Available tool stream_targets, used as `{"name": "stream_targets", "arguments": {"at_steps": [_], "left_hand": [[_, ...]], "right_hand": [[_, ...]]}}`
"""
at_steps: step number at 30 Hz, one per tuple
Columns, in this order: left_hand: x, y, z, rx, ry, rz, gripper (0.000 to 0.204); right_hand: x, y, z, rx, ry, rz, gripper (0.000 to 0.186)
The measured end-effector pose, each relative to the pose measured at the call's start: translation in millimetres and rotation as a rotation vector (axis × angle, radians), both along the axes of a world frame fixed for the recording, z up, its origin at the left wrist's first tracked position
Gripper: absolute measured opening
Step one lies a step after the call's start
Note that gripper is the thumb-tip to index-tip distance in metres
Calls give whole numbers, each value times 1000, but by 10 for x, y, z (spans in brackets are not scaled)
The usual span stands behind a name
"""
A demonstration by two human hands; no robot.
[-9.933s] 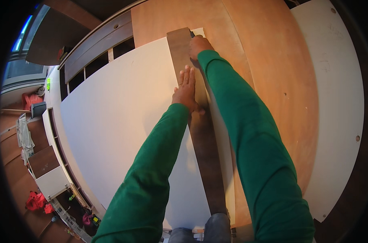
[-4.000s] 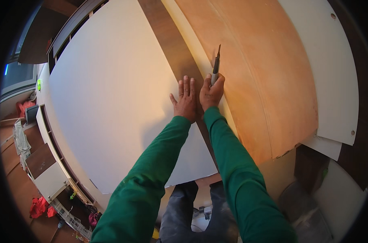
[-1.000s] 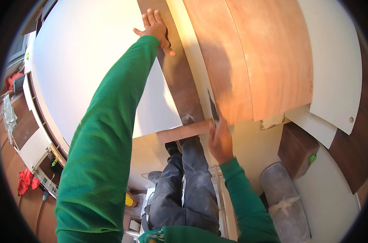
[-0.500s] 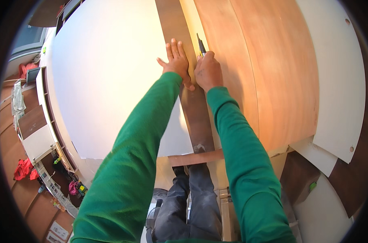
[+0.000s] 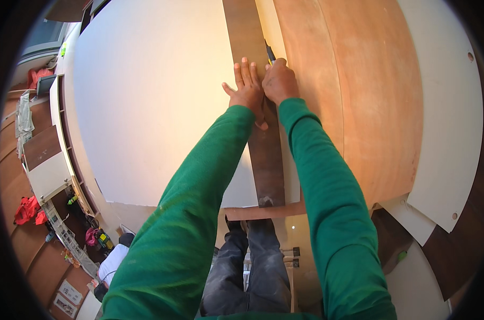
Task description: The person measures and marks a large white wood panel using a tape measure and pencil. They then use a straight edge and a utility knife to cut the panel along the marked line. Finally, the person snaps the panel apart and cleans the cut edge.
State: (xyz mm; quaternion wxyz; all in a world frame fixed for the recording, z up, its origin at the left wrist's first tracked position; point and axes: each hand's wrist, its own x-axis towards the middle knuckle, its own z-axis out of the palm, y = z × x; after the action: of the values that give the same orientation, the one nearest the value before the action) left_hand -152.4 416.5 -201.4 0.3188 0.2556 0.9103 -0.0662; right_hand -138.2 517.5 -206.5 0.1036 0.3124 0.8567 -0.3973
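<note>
My left hand (image 5: 247,92) presses down with spread fingers, partly on a long dark brown strip of board (image 5: 267,170) and partly on a large white sheet (image 5: 151,106). Close to its right side, my right hand (image 5: 281,82) is closed around a utility knife (image 5: 269,52). The knife's dark tip points away from me, by the strip's right edge; whether it touches the surface is hard to see. A narrow pale band runs between the strip and the orange-brown wood panel (image 5: 375,96).
White panels with round holes (image 5: 450,117) lie at the right. A reddish-brown strip (image 5: 266,212) crosses the near edge above my legs. Down at the left are shelving (image 5: 50,176), a red cloth (image 5: 26,209), a metal ladder (image 5: 66,234) and part of a person in white (image 5: 114,264).
In the view, both hands and the dark strip have shifted to the right. The knife's tip now sits against the strip's edge. A person in white has come into view at the lower left.
</note>
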Motion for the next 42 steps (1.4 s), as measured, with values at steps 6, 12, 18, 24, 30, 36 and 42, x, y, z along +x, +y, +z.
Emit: {"name": "stream_targets", "arguments": {"at_steps": [6,12,18,24,30,36,42], "left_hand": [[-15,8,-13,-18,-18,25,168],[-11,19,-4,-3,2,14,164],[-16,31,-84,-42,44,-1,164],[-45,30,-71,-25,120,-44,167],[-57,41,-113,-58,69,-43,167],[-34,56,-162,-144,3,-40,172],[90,102,-146,-127,120,-117,179]], "right_hand": [[601,-120,48,22,-83,33,29],[2466,-716,258,4,-64,5,26],[3805,-1137,535,-7,-264,19,22],[4317,-1306,534,-81,-434,-10,26],[4806,-1444,594,-85,-536,16,22],[5056,-926,795,-77,-205,-188,38],[4161,592,-180,527,-6,-268,49]]}}
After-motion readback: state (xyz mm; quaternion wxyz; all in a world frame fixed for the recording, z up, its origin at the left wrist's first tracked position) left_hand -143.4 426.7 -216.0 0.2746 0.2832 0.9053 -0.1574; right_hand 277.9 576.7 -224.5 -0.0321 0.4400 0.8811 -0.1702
